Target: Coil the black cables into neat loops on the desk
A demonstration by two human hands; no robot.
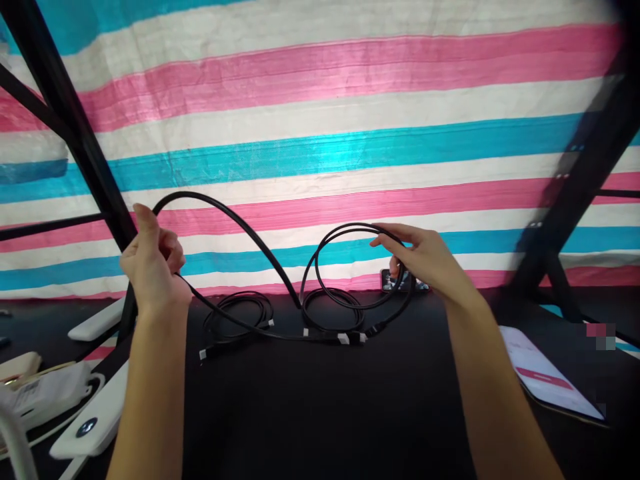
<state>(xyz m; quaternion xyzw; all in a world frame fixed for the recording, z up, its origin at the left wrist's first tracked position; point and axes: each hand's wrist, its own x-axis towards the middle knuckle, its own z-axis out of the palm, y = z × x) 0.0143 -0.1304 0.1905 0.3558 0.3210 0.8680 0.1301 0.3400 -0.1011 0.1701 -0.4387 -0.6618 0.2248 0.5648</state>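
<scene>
My left hand (157, 267) is closed around a thick black cable (235, 220), thumb up. The cable arches up from the fist and drops to the black table near the middle; another length runs low from under the hand toward white-tipped plugs. My right hand (420, 257) holds a thin black coiled cable (317, 263), its loops hanging between thumb and fingers. A dark plug (374, 330) shows below those loops. Two more thin coiled cables lie on the table behind: one left coil (210, 327) with white plug ends, and one right coil (330, 329) partly behind the held loops.
White power bank (95, 420), white adapter (55, 397) and another white slab (97, 320) lie at left. A lit phone (545, 377) lies at right; a smaller device (386, 280) stands behind my right hand. Black posts (75, 127) flank a striped sheet (320, 80).
</scene>
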